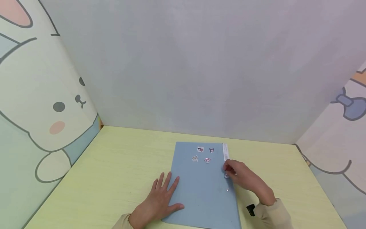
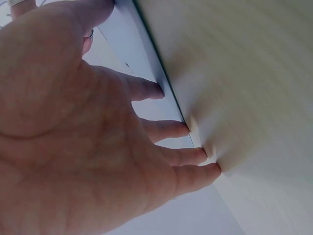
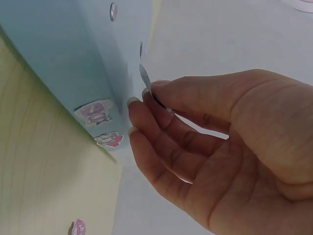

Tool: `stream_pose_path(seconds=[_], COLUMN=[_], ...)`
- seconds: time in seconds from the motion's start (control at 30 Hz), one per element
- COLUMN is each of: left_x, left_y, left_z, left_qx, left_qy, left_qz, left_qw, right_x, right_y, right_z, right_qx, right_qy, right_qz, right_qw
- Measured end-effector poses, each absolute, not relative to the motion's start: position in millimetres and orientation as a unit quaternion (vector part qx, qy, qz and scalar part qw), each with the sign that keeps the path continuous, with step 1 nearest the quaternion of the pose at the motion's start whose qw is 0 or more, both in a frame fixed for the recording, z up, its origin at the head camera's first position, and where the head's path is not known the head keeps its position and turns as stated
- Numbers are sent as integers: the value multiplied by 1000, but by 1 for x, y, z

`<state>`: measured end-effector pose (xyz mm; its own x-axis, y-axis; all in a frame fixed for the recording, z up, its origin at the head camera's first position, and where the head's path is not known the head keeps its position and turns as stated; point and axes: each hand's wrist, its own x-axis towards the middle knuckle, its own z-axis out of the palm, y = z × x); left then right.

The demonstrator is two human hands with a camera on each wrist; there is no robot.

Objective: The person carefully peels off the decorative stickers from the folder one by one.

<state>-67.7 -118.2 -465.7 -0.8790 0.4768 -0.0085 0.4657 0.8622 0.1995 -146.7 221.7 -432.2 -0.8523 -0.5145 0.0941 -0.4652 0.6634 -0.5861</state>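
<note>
A flat blue folder lies on the table. Several small cartoon stickers are on its upper part. My left hand rests with fingers spread at the folder's left edge, the thumb and index finger over the blue surface. In the left wrist view, the other fingertips touch the table beside that edge. At the folder's right edge, my right hand pinches a thin sticker between thumb and index finger. Part of this sticker shows below the fingers in the head view; the rest is hidden.
A white label strip runs along the folder's upper right edge. Below the right hand sits a small round snap. The pale yellow table meets a grey back wall and cartoon-printed side panels.
</note>
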Motion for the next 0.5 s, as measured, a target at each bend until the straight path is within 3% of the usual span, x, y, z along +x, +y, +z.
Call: stream_pose_path(seconds=[0.5], left_x=[-67], left_y=[-120], left_z=[-466], left_qx=[248], left_qy=[962], left_qz=[112], left_qw=[35], right_x=[-143], right_y=[244], right_z=[-434], right_qx=[-273], right_qy=[912], right_qz=[-305], right_qw=[11])
